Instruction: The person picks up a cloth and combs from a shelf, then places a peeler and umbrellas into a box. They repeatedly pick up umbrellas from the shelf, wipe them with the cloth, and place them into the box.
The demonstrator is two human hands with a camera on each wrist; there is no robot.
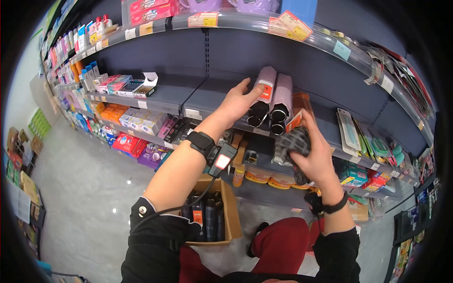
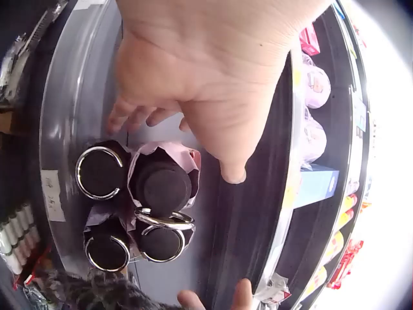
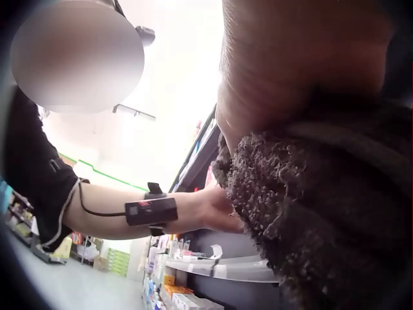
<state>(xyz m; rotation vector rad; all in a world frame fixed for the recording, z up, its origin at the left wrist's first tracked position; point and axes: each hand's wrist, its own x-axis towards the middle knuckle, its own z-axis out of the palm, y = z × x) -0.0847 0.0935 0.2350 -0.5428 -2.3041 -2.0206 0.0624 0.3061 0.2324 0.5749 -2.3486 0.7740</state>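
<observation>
Purple-wrapped rolls (image 1: 281,92) with black round ends lie side by side on the middle shelf, an orange label on one. Silver rings show on several black ends (image 2: 164,187) in the left wrist view. My left hand (image 1: 241,100) is held over the left rolls with fingers extended; contact is unclear. Right of the rolls, my right hand (image 1: 317,153) grips a dark grey fuzzy bundle (image 1: 293,143) with an orange tag, thumb on its near side. In the right wrist view the bundle's shaggy surface (image 3: 277,200) is close up, and my left hand (image 3: 222,210) is behind it.
An open cardboard box (image 1: 231,212) with dark rolls inside stands on the floor below. Small boxes (image 1: 137,87) are on the shelf at left, with hanging packets (image 1: 368,137) at right. The upper shelf edge (image 1: 236,22) overhangs, carrying price tags.
</observation>
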